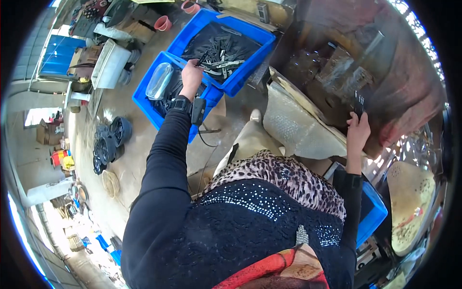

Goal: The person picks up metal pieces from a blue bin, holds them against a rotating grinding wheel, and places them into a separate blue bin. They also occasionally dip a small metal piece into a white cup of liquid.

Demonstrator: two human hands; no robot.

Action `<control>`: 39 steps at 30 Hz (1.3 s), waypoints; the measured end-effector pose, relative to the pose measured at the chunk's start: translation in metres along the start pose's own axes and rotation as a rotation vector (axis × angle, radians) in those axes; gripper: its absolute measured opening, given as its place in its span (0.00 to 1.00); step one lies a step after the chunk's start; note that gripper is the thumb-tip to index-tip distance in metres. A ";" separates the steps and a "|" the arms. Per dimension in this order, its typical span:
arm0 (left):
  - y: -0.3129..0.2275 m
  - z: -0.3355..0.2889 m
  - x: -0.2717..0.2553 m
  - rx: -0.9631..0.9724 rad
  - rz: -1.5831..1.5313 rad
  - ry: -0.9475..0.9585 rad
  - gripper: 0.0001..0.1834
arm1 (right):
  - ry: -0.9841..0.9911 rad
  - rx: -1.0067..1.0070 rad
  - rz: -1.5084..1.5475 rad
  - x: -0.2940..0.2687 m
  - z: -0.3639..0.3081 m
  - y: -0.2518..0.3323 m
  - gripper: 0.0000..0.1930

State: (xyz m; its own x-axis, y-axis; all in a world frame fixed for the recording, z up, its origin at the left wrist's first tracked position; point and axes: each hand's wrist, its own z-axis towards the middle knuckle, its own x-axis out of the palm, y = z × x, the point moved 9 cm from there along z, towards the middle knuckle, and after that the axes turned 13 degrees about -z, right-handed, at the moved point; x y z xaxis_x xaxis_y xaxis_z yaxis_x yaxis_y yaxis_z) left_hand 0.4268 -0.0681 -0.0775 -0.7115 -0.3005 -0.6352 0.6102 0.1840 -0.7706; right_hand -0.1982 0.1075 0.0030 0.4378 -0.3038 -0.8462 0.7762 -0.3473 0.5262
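Observation:
My left hand (191,79) is over the near blue crate (140,96), by its shared edge with a second blue crate (266,42). Pinched in its fingers is a short dark strip (201,59). Dark and pale thin strips (222,61) lie heaped in the far crate. A clear plastic container (160,81) rests on dark pieces in the near one. Over at the right, my right hand (358,134) is closed around a small bundle of dark strips (359,102), above a brown work surface (332,108). Their exact kind is too small to tell.
A pale cloth-like sheet (298,123) hangs from the work surface's near edge. Another blue bin (373,216) stands beside my right forearm. Black buckets (120,130) and a wicker basket (110,184) are on the floor to the left, pink pots (162,23) at the back.

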 end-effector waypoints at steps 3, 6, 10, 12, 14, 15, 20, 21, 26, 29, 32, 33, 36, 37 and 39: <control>-0.007 -0.005 0.004 0.034 0.063 0.007 0.17 | -0.045 -0.024 0.000 -0.006 -0.005 0.005 0.07; -0.031 -0.012 0.012 0.090 0.202 -0.018 0.16 | -0.072 -0.052 -0.024 -0.014 -0.011 0.010 0.07; -0.042 -0.031 0.027 0.072 0.357 0.050 0.14 | -0.080 -0.106 -0.095 -0.025 -0.018 0.001 0.09; -0.047 -0.043 0.041 0.205 0.347 0.061 0.15 | -0.084 -0.134 -0.120 -0.027 -0.019 -0.003 0.09; -0.067 -0.063 0.038 0.297 0.226 0.019 0.14 | -0.069 -0.087 -0.110 -0.033 -0.019 -0.007 0.10; -0.084 -0.077 0.030 0.410 0.104 -0.006 0.13 | -0.064 -0.051 -0.106 -0.038 -0.020 -0.008 0.11; -0.112 -0.114 0.031 0.592 0.284 0.092 0.10 | -0.019 -0.052 -0.134 -0.049 -0.015 -0.009 0.11; -0.119 -0.113 0.038 0.561 0.362 0.132 0.10 | -0.020 -0.058 -0.129 -0.050 -0.015 -0.008 0.11; -0.134 -0.102 0.068 0.390 0.429 0.286 0.11 | -0.030 -0.063 -0.146 -0.060 -0.019 -0.023 0.11; -0.138 -0.100 0.054 0.354 0.348 0.311 0.11 | -0.039 -0.060 -0.144 -0.065 -0.022 -0.021 0.11; -0.153 -0.119 0.034 0.389 0.264 0.314 0.08 | -0.048 -0.040 -0.136 -0.070 -0.026 -0.021 0.11; -0.162 -0.131 0.025 0.477 0.164 0.275 0.08 | -0.046 -0.039 -0.144 -0.072 -0.026 -0.021 0.11; -0.163 -0.154 -0.006 0.629 -0.036 0.184 0.07 | -0.027 -0.052 -0.165 -0.075 -0.025 -0.020 0.10; -0.148 -0.151 -0.026 0.561 0.004 0.047 0.08 | -0.008 -0.037 -0.178 -0.076 -0.024 -0.023 0.10; -0.098 -0.141 -0.060 0.391 0.107 -0.148 0.15 | 0.031 -0.008 -0.204 -0.077 -0.023 -0.026 0.10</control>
State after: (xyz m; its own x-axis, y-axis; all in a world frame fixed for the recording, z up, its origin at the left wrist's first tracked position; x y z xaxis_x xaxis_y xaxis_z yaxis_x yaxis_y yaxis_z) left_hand 0.3606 0.0640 0.0284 -0.5971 -0.4349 -0.6740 0.7839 -0.1384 -0.6052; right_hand -0.2415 0.1606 0.0530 0.2844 -0.2003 -0.9375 0.8540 -0.3915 0.3427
